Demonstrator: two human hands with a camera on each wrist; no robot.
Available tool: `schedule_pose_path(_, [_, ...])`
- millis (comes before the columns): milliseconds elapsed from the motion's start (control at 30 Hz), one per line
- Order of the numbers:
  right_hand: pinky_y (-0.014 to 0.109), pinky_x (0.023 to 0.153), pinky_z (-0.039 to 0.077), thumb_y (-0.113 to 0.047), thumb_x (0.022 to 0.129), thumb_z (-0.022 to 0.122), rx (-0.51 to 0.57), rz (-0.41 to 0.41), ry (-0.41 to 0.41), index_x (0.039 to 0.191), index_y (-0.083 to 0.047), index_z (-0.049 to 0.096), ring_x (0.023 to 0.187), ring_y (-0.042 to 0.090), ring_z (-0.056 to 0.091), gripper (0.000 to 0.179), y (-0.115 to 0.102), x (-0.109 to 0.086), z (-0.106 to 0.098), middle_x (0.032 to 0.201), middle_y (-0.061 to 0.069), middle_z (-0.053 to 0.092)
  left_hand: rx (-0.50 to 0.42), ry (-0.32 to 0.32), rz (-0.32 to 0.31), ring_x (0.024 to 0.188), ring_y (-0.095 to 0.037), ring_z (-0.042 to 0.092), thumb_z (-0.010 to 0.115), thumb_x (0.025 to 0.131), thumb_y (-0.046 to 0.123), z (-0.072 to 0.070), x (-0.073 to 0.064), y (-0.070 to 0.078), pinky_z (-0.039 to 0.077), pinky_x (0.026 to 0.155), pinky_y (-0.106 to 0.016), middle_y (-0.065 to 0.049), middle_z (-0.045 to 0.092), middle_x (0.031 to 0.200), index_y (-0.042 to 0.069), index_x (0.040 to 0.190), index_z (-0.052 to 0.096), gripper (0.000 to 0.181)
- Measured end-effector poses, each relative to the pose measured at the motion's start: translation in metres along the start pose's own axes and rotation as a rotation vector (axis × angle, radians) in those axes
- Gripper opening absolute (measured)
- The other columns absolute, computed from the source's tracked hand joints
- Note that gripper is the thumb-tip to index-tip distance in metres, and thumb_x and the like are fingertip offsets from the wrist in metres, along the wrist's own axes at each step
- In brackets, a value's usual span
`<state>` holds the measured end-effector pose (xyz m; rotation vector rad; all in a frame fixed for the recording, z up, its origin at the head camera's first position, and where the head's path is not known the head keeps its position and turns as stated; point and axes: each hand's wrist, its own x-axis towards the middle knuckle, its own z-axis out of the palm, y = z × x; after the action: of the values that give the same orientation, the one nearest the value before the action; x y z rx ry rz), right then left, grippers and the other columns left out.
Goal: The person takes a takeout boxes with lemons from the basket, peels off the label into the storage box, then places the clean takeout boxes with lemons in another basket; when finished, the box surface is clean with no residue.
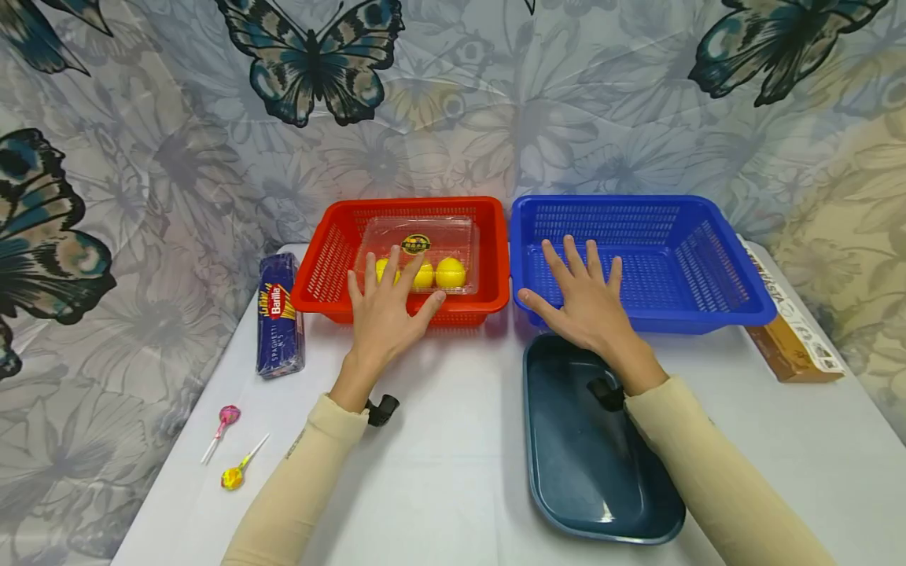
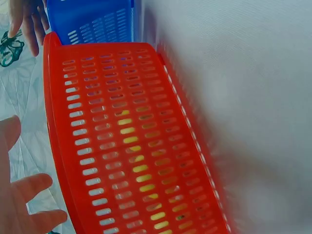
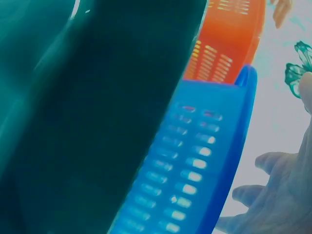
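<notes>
Hands (image 1: 384,314) (image 1: 593,310) spread over red basket (image 1: 311,277), blue basket (image 1: 661,271), latter fronted by dark tray (image 1: 583,456); spaghetti pack (image 1: 280,338), lollipops (image 1: 230,478) left; box (image 1: 796,342) right.

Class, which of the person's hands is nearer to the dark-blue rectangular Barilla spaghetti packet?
Left. The left hand is right of the spaghetti packet, over the red perforated plastic basket; the right hand is farther right, over the blue perforated plastic basket.

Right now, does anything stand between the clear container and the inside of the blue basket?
Yes: the clear container lies in the red basket, so both baskets' side walls intervene. In the head view, the right hand overlaps the left part of the blue basket.
</notes>
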<state>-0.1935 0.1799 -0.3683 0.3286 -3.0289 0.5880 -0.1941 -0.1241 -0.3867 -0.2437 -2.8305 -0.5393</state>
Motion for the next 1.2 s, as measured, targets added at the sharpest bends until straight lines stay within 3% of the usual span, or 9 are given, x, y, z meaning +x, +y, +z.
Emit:
schedule_pose_path(533, [0.07, 0.121, -0.011, -0.07, 0.095, 0.045, 0.114, -0.076, -0.094, 0.165, -0.019, 0.015, 0.159, 0.044, -0.002, 0.091, -0.029, 0.034, 0.008, 0.173, 0.014, 0.007, -0.064, 0.11, -0.049, 0.158, -0.045, 0.012, 0.05, 0.097, 0.063, -0.007, -0.008, -0.027, 0.003, 0.122, -0.073, -0.011, 0.029, 0.168, 0.026, 0.154, 0.046, 0.068])
schedule_pose_path(733, [0.067, 0.125, -0.003, -0.058, 0.097, 0.053, 0.146, -0.119, -0.103, 0.164, -0.012, 0.021, 0.158, 0.044, 0.008, 0.087, -0.038, 0.051, 0.014, 0.171, 0.017, 0.015, -0.106, 0.178, -0.088, 0.156, -0.047, 0.016, 0.056, 0.097, 0.054, -0.011, -0.014, -0.042, 0.003, 0.121, -0.073, -0.013, 0.034, 0.166, 0.021, 0.15, 0.053, 0.062])
schedule_pose_path(900, [0.063, 0.127, 0.007, -0.049, 0.097, 0.059, 0.174, -0.168, -0.096, 0.161, -0.008, 0.029, 0.155, 0.043, 0.02, 0.081, -0.049, 0.067, 0.019, 0.166, 0.02, 0.03, -0.123, 0.228, -0.132, 0.154, -0.047, 0.022, 0.059, 0.096, 0.049, -0.012, -0.019, -0.055, 0.004, 0.122, -0.072, -0.016, 0.04, 0.162, 0.019, 0.147, 0.056, 0.058])
schedule_pose_path(1033, [0.061, 0.127, 0.014, -0.044, 0.098, 0.062, 0.182, -0.194, -0.098, 0.159, -0.007, 0.034, 0.15, 0.042, 0.03, 0.076, -0.057, 0.079, 0.021, 0.159, 0.02, 0.043, -0.138, 0.269, -0.158, 0.153, -0.048, 0.025, 0.061, 0.097, 0.041, -0.013, -0.022, -0.064, 0.007, 0.122, -0.071, -0.018, 0.043, 0.159, 0.018, 0.143, 0.06, 0.052])
schedule_pose_path(1200, [0.062, 0.124, 0.022, -0.04, 0.098, 0.064, 0.168, -0.197, -0.129, 0.158, -0.008, 0.038, 0.147, 0.042, 0.034, 0.073, -0.064, 0.089, 0.025, 0.156, 0.019, 0.048, -0.156, 0.318, -0.185, 0.152, -0.049, 0.027, 0.063, 0.097, 0.034, -0.015, -0.027, -0.076, 0.009, 0.123, -0.071, -0.021, 0.046, 0.156, 0.014, 0.14, 0.062, 0.047])
